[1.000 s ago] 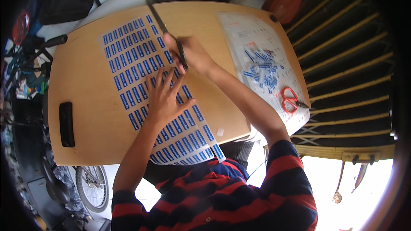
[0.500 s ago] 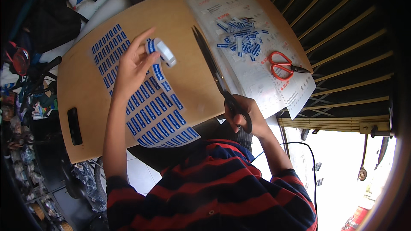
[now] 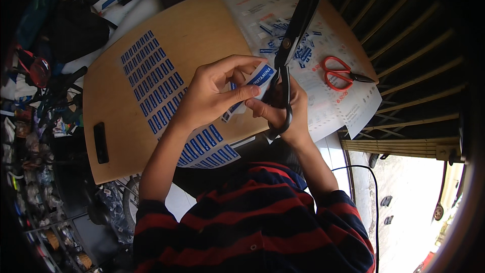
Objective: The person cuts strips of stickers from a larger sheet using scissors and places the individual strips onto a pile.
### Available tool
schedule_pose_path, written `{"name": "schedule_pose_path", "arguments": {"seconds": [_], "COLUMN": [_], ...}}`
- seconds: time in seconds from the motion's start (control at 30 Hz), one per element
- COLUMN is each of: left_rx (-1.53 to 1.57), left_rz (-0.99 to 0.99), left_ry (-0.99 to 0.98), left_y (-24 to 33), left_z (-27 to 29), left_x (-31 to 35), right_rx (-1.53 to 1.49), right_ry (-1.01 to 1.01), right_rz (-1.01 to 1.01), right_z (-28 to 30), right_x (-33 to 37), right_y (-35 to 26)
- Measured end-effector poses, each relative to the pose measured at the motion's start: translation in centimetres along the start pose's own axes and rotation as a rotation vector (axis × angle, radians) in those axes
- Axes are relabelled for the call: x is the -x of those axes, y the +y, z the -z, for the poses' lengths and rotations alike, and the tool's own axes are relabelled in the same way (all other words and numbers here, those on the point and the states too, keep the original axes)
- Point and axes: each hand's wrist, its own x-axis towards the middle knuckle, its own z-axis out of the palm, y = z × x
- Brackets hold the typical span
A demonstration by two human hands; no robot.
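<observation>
A strip of blue-and-white printed labels (image 3: 263, 75) is pinched between the thumb and fingers of my left hand (image 3: 214, 91). Its end lies close beside the pivot of the large black scissors (image 3: 299, 25). My right hand (image 3: 293, 114) is closed round their handles, with the blades pointing up and away from me. The tip of my right thumb comes near the strip, just below my left thumb; whether it touches cannot be made out. Beneath my left hand and forearm lies a sheet of similar blue labels (image 3: 154, 71), partly covered and reaching over the table's near edge.
On the wooden table (image 3: 202, 25), a printed translucent sheet (image 3: 252, 5) carries a heap of cut blue labels (image 3: 304, 53). Small red-handled scissors (image 3: 336, 73) rest right of it. A black phone-like object (image 3: 100, 142) lies at the left edge. A folding metal gate (image 3: 404, 91) borders the right.
My left hand has moved right with the label strip, closer to my right hand. The black scissors have been raised and turned, so their blades now reach higher and lean right.
</observation>
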Motion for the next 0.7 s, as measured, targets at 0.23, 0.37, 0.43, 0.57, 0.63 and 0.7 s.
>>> {"name": "schedule_pose_path", "arguments": {"seconds": [0.23,0.37,0.43,0.57,0.63,0.7], "left_rx": [0.061,0.054,0.049,0.083,0.111,0.138], "left_rz": [0.09,0.223,0.264,0.272,0.301,0.356], "left_ry": [0.048,0.016,0.001,-0.004,-0.03,-0.041], "left_y": [-3.8,-4.8,-4.5,-4.0,-4.0,-4.2], "left_z": [-0.5,0.8,1.4,2.1,2.3,2.4], "left_x": [4.1,6.1,6.8,8.4,9.0,9.5], "right_rx": [-0.354,-0.272,-0.266,-0.308,-0.302,-0.259], "right_ry": [-0.019,0.025,0.032,0.051,0.07,0.062], "right_rz": [0.068,0.125,0.13,0.209,0.233,0.211], "right_z": [-0.7,0.8,1.2,1.0,0.9,1.4], "right_x": [-3.0,-4.4,-4.6,-5.2,-5.8,-6.5], "right_y": [-0.4,-1.2,-1.5,-0.5,0.2,0.8]}}
